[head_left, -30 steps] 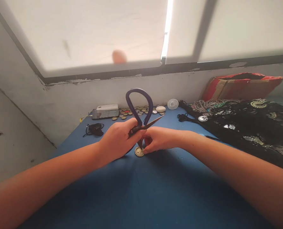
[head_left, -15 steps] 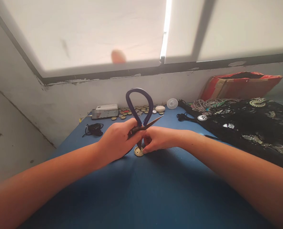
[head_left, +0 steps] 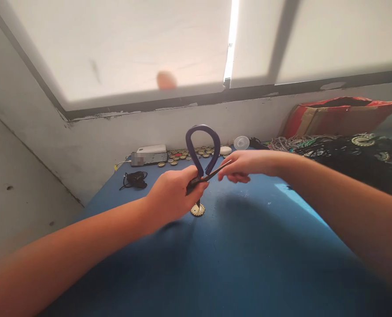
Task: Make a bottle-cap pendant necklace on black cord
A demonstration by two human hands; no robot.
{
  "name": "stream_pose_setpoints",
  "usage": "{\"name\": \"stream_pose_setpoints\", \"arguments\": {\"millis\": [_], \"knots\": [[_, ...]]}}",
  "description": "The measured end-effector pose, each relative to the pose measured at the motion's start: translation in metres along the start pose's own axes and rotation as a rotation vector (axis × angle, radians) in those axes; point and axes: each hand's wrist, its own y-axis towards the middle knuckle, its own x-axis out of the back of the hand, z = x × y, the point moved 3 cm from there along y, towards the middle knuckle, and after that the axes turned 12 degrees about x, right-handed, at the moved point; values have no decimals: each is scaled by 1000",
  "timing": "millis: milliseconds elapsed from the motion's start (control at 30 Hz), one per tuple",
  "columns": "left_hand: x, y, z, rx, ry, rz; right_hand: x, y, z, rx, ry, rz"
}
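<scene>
My left hand (head_left: 176, 194) is closed round a pair of spring scissors (head_left: 202, 154) with a purple loop handle standing upright. One blade points down onto a round gold bottle cap (head_left: 197, 210) lying on the blue table (head_left: 216, 264); the other blade sticks out to the right. My right hand (head_left: 244, 165) hovers above the table just right of that blade, fingers loosely curled, holding nothing that I can see.
Along the back wall lie a white and grey box (head_left: 149, 155), a black cord bundle (head_left: 134, 179), several gold bottle caps (head_left: 183, 155) and a clear round lid (head_left: 241, 142). Black beaded fabric (head_left: 357, 163) and a red-edged cardboard box (head_left: 338, 115) fill the right.
My right hand has let go of the cap and lifted up and to the right, away from it. My left hand keeps the scissors on the cap.
</scene>
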Motion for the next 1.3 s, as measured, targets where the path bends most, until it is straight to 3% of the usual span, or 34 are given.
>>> {"name": "stream_pose_setpoints", "arguments": {"millis": [33,67,133,167,233,367,567,700,800,967,1100,1300], "knots": [[0,1,0,10,-2,5,10,-4,3,-36,41,-61],[-1,2,0,18,-4,9,21,-8,10,-8,34,-258],[-2,5,0,26,-6,8,43,-25,36,245,64,-927],[-3,6,0,23,-9,1,44,-32,51,377,127,-1108],[-5,9,0,5,-19,-14,34,-33,77,465,258,-1088],[-8,10,-1,-23,-20,-28,5,-24,105,564,391,-885],[-8,10,-5,-20,15,26,-7,-11,96,581,643,-764],[10,10,-2,-17,103,126,-6,-8,94,589,785,-732],[32,5,15,58,195,122,-6,-8,94,573,785,-736],[54,-24,64,241,559,131,-7,-10,95,536,710,-751],[56,-53,91,280,645,164,-9,-11,96,528,689,-731],[50,-65,102,239,641,201,-11,-8,94,580,693,-709]]}}
